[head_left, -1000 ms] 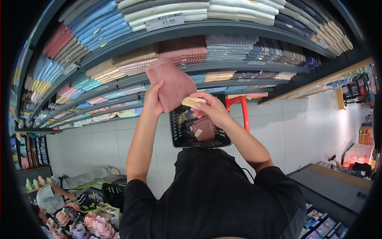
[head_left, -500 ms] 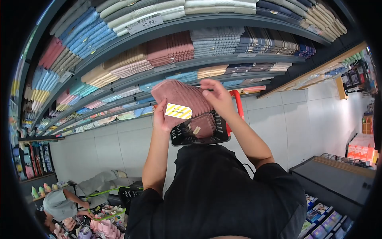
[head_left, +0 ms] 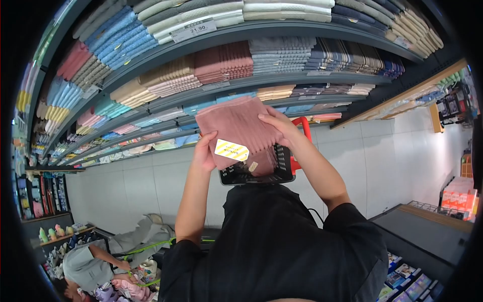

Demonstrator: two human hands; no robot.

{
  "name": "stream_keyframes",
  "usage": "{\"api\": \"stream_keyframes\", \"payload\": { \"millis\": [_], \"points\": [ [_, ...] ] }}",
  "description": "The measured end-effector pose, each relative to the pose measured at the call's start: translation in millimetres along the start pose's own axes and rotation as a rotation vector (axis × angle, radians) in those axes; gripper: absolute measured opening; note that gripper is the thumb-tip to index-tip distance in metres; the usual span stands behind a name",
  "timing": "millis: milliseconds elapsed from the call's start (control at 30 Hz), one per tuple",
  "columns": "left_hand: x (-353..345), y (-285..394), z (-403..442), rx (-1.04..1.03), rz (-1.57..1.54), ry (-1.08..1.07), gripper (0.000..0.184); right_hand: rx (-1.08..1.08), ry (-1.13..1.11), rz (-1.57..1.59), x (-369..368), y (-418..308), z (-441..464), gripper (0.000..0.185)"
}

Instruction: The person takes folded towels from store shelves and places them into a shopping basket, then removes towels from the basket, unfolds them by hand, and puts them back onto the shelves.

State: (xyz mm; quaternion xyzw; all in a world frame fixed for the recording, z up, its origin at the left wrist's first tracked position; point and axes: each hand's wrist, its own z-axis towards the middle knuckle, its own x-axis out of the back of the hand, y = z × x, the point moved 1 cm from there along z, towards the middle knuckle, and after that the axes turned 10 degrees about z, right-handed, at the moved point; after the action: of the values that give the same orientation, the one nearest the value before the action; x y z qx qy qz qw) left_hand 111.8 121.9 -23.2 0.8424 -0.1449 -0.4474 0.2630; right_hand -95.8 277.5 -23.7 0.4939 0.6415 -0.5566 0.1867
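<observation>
A folded dusty-pink towel (head_left: pixel 236 123) is spread between my two hands above a black basket (head_left: pixel 236 178). My left hand (head_left: pixel 205 152) grips its lower left edge, beside a yellow-and-white striped tag (head_left: pixel 231 150). The upper right edge is pinched in my right hand (head_left: pixel 279 124), thumb on top. Inside the basket, partly covered by the held towel, lies another pink item (head_left: pixel 266 163) with a small tag. A red handle (head_left: pixel 305 130) shows at the basket's right side.
Shelves (head_left: pixel 282 31) of folded towels curve across the front, with a pink stack (head_left: pixel 224 61) straight ahead. A person in grey (head_left: pixel 88 264) bends over goods at lower left, near a green-handled basket. A grey display counter (head_left: pixel 422 229) stands at lower right.
My right hand has gone from the tag, through a moment off the towel, to gripping its right edge. The towel has come lower and been spread flatter, with its tag now facing up.
</observation>
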Motion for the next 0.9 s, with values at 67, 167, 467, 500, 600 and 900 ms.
{"api": "stream_keyframes", "payload": {
  "millis": [67, 167, 467, 500, 600, 900],
  "points": [
    [6, 13, 3, -0.014, 0.05, 0.055, 0.046, 0.11, 0.002, -0.219, -9, -11, 13, 0.063],
    [-9, 45, 6, -0.254, 0.369, 0.208, 0.042, 0.34, -0.077, -0.574, -42, -39, 26, 0.06],
    [-41, 164, 70, -0.624, 0.841, 0.208, 0.043, 0.879, -0.134, -1.425, -99, -89, 94, 0.047],
    [-39, 171, 79, -0.644, 0.894, 0.219, 0.044, 0.917, -0.1, -1.462, -98, -89, 106, 0.047],
    [-46, 186, 101, -0.693, 1.163, 0.347, 0.04, 0.995, 0.06, -1.647, -95, -90, 133, 0.04],
    [-40, 229, 203, -1.515, 2.119, 0.565, 0.042, 0.977, 0.178, -1.977, -115, -112, 178, 0.034]
  ]
}}
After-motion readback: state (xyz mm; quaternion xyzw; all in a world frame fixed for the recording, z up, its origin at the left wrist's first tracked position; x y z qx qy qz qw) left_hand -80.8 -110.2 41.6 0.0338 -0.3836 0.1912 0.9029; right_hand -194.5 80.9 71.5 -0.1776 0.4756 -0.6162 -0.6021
